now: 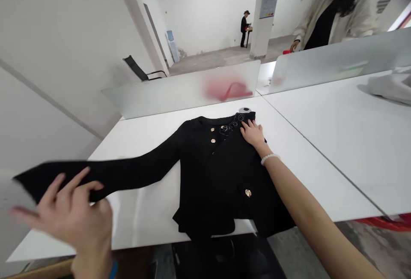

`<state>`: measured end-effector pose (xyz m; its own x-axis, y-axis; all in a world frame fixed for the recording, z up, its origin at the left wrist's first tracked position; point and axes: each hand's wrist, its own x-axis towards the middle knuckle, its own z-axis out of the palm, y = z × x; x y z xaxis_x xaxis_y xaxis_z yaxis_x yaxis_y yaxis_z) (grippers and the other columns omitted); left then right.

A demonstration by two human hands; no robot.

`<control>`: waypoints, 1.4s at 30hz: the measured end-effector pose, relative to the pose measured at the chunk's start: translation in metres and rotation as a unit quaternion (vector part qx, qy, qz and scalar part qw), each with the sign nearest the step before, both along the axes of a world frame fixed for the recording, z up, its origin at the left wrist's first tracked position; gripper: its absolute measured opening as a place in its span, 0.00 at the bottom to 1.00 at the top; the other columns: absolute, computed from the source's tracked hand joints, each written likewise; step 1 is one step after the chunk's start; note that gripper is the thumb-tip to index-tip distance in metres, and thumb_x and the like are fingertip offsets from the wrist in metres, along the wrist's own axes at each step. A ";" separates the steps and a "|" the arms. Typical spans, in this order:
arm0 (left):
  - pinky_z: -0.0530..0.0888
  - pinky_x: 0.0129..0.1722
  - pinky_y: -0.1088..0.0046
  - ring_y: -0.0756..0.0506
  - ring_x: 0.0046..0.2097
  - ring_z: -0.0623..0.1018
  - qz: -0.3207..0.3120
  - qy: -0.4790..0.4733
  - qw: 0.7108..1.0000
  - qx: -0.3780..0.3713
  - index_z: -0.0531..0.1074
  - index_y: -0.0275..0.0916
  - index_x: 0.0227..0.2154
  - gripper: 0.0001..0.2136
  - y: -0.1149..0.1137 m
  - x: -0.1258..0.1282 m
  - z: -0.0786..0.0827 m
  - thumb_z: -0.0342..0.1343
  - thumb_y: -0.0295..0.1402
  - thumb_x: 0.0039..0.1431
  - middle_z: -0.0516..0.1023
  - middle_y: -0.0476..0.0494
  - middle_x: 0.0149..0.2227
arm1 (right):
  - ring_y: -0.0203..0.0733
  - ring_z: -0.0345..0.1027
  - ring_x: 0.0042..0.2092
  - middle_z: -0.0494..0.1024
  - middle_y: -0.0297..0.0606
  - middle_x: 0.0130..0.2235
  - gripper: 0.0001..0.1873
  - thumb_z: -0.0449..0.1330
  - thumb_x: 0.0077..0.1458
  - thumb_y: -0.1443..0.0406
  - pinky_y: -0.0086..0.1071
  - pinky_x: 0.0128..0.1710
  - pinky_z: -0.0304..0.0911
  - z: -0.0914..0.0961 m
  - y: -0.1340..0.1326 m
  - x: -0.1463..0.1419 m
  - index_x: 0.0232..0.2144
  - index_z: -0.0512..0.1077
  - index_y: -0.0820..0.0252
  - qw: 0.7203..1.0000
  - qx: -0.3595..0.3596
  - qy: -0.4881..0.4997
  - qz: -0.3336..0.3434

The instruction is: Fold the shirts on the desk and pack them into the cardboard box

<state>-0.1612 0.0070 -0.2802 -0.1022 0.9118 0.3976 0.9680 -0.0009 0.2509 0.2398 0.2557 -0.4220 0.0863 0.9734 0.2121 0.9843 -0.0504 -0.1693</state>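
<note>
A black jacket [215, 172] with gold buttons lies flat on the white table [144, 210], its hem hanging over the near edge. My right hand [253, 135] rests flat, fingers spread, on the jacket's upper right near the collar trim. My left hand [73, 214] pinches the jacket's left sleeve [128, 172] between thumb and fingers and holds it stretched out to the left above the table's left edge.
Frosted glass dividers [183, 88] run along the table's back. A pale garment [391, 86] lies on the adjoining table at right. One person stands behind the right divider, another far off by a pillar. A black chair [138, 69] stands at the wall.
</note>
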 end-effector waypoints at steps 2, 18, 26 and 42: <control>0.69 0.52 0.46 0.35 0.56 0.72 -0.066 0.009 0.998 0.019 0.66 0.53 0.52 0.21 0.004 0.032 -0.007 0.50 0.48 0.55 0.77 0.50 0.50 | 0.57 0.46 0.65 0.57 0.49 0.64 0.26 0.41 0.65 0.59 0.56 0.60 0.45 0.002 -0.001 0.000 0.61 0.61 0.60 1.000 0.004 0.014 0.003; 0.59 0.62 0.49 0.40 0.62 0.65 -0.138 -0.024 0.988 -0.059 0.62 0.40 0.57 0.21 0.019 0.069 -0.127 0.42 0.42 0.65 0.69 0.39 0.59 | 0.51 0.54 0.61 0.65 0.48 0.59 0.21 0.44 0.64 0.63 0.45 0.57 0.51 0.008 -0.003 0.001 0.54 0.67 0.62 0.997 0.049 0.051 0.018; 0.54 0.64 0.49 0.40 0.67 0.54 -0.154 -0.063 0.977 -0.132 0.60 0.42 0.60 0.22 0.006 0.076 -0.133 0.40 0.42 0.66 0.57 0.42 0.65 | 0.50 0.59 0.54 0.69 0.50 0.53 0.20 0.43 0.62 0.69 0.40 0.52 0.53 0.026 -0.026 -0.002 0.51 0.67 0.66 0.990 0.080 0.056 0.100; 0.56 0.63 0.47 0.38 0.67 0.53 -0.156 -0.071 0.979 -0.111 0.62 0.41 0.59 0.23 0.009 0.069 -0.144 0.42 0.43 0.65 0.59 0.41 0.64 | 0.41 0.63 0.27 0.70 0.35 0.27 0.14 0.49 0.61 0.53 0.35 0.30 0.58 0.064 -0.226 0.011 0.27 0.58 0.53 0.957 -0.143 0.168 0.190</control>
<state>-0.0920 0.0164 -0.4244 0.1563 0.9698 0.1872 0.8848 -0.2217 0.4098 0.2512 0.0297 -0.3584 -0.2694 0.9620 -0.0447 0.8328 0.2094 -0.5124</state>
